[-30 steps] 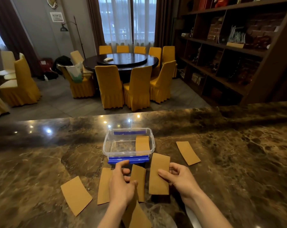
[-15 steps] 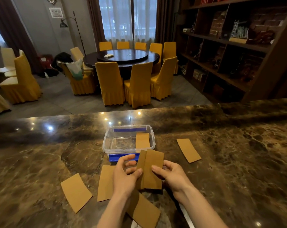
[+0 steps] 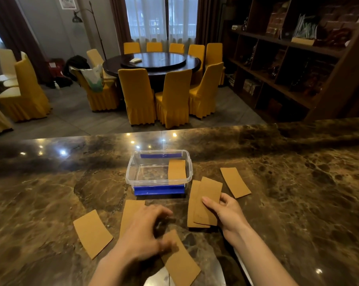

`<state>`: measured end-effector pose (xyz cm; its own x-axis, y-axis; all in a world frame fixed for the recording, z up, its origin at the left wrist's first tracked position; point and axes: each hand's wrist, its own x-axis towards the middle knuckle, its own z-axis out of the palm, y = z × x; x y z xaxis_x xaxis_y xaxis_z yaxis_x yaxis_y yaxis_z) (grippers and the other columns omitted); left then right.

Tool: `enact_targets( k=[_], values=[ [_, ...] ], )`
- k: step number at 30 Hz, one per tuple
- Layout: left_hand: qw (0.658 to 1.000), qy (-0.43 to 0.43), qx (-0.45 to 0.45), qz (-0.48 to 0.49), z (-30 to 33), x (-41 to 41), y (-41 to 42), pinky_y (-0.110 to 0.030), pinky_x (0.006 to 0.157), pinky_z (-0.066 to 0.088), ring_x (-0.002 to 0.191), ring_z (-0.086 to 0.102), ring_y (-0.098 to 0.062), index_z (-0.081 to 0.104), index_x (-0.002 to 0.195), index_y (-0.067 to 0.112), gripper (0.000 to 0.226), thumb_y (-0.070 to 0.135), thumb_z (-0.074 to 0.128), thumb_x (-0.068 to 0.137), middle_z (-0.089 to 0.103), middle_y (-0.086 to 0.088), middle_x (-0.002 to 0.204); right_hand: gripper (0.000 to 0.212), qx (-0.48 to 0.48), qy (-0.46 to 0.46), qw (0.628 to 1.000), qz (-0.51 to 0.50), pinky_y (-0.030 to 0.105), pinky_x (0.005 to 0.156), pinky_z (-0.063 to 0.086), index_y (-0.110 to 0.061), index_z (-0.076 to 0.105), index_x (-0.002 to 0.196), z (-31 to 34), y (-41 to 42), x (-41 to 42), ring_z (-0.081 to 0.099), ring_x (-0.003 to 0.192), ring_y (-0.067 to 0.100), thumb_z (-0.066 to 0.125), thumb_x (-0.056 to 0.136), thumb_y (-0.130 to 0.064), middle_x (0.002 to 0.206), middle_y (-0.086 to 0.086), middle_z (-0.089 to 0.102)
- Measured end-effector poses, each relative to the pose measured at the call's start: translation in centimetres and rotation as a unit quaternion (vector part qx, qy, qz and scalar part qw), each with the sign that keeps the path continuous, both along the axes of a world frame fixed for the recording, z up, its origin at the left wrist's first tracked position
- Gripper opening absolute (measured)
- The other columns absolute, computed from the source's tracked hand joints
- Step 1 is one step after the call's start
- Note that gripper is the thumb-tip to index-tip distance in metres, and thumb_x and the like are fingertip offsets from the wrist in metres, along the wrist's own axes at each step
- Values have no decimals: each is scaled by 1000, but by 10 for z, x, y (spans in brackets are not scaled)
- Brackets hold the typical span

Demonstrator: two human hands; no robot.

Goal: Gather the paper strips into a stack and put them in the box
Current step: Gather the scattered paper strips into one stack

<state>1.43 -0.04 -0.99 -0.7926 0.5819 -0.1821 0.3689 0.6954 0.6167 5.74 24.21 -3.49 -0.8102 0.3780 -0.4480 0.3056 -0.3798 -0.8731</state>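
A clear plastic box (image 3: 131, 172) with blue clasps stands on the marble counter, and one tan paper strip (image 3: 176, 169) leans inside its right end. My right hand (image 3: 226, 213) grips a small stack of two strips (image 3: 203, 201), right of the box's front. My left hand (image 3: 141, 234), blurred with fingers spread, hovers empty over a strip (image 3: 130, 211) and touches the top of another strip (image 3: 181, 263) near me. One loose strip (image 3: 92, 233) lies at the left and another strip (image 3: 235, 182) at the right.
The dark marble counter (image 3: 298, 193) spreads wide on both sides. Beyond its far edge are a round dining table (image 3: 154, 62) with yellow chairs and a wooden shelf unit (image 3: 287, 58) at the right.
The two strips, held together by both hands in front of the box, now stay in my right hand, which shifted right. My left hand let go and dropped back toward the near strips.
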Motion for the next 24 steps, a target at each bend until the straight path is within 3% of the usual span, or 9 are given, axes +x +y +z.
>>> enact_targets(
  k=[3,7,9,12,14,16,21,24],
  values=[
    [985,13,-135,-104,3,1,-4,-33,115,24,135,22,-8,42,138,53,92,74,76,56,36,26,144,30,10,-6,999,30,32,68,60,-23,71,115,-1,-2,-2,78,95,19,81,87,-18,106,3,82],
    [976,40,-174,-123,2,1,-1,-37,115,20,135,18,-12,41,136,55,88,64,81,58,33,23,147,21,7,-5,997,75,27,62,61,-27,74,108,1,-7,-5,81,85,12,79,89,-19,93,-6,85],
    [983,30,-145,-104,3,2,3,-35,110,28,128,26,-10,45,121,54,74,54,85,60,43,24,136,24,13,-2,996,92,28,65,62,-21,74,114,3,-10,-5,81,86,13,78,90,-17,95,-4,85],
    [998,-20,-44,-29,5,0,5,-28,90,48,103,50,-2,45,100,49,52,28,84,73,56,20,109,32,12,4,994,108,41,83,63,-16,71,123,7,-11,-3,80,98,20,77,91,-18,105,3,84],
    [998,-41,33,15,7,-4,3,-24,75,55,84,59,4,47,96,47,48,11,76,83,61,13,94,35,3,18,992,123,48,94,61,-17,69,126,11,-10,-3,78,105,24,76,92,-20,112,5,82],
    [993,-34,91,64,12,-10,-1,-27,72,58,74,60,1,53,100,42,42,5,70,87,64,7,93,38,-9,37,990,135,51,101,58,-19,67,128,17,-9,-3,76,110,26,75,92,-21,118,6,80],
    [963,-42,184,192,16,-29,-3,-26,63,59,78,67,-7,58,108,45,49,1,67,88,64,4,96,31,3,87,992,94,37,82,62,-25,64,124,32,-11,-8,78,103,19,72,94,-23,110,-1,82],
    [943,-14,201,265,16,-37,-1,-19,58,53,83,65,-8,57,108,44,46,3,66,88,66,7,98,25,28,99,991,88,42,87,62,-29,67,117,34,-17,-10,78,102,18,72,93,-25,110,-2,82]
  ],
)
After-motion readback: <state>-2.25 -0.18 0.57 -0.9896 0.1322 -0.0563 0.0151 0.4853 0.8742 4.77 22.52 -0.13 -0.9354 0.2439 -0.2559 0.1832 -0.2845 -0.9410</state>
